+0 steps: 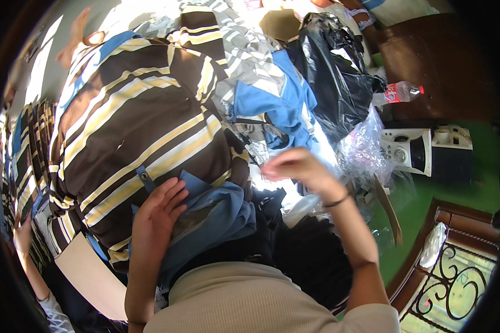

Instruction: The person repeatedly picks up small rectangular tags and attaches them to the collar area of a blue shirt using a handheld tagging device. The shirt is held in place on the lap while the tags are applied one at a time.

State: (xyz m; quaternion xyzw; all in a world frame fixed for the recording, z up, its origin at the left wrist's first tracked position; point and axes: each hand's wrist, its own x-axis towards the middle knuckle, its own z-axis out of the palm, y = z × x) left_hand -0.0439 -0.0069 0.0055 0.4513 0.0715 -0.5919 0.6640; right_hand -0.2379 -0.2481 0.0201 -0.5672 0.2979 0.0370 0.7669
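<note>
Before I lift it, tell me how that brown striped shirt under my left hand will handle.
The brown striped shirt will probably be floppy: it drapes in soft folds. It looks light for its size, being thin cloth. The left hand lies flat on its blue collar, so a one-point lift would likely let the rest sag and unfold.

Cloth, plastic and wood under your hands

Your left hand (158, 213) lies on soft matt blue cloth (216, 216) beside the brown striped knit shirt (139, 127); past your right hand (297, 166) you see a glossy crinkled black plastic bag (333, 72), clear film (364, 147) and polished dark wood (439, 55).
</note>
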